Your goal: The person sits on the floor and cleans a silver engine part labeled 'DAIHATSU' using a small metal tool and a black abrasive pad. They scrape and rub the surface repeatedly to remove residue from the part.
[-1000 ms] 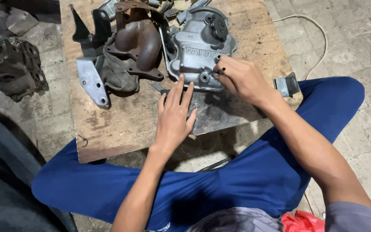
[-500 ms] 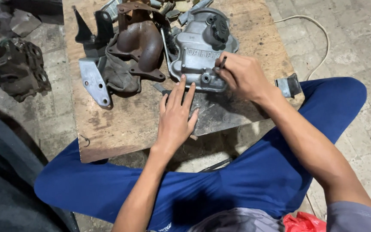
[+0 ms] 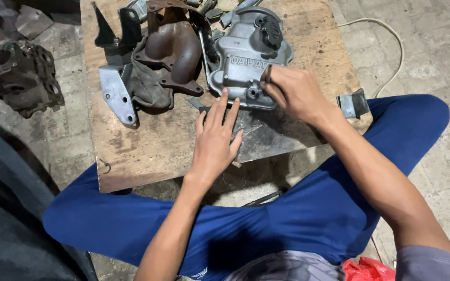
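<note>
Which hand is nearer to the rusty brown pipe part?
Left. The left hand lies flat on the board just below the rusty brown pipe part; the right hand is farther right.

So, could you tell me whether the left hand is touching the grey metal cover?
Touching. In the head view the left hand lies flat on the board, and its fingertips reach the near edge of the grey metal cover.

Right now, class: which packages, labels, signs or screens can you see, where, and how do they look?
Raised lettering: cast into the grey metal engine cover on the wooden board, by the right hand.
White print: small, on the blue trousers, bottom edge.
No packages, signs or screens.
</note>
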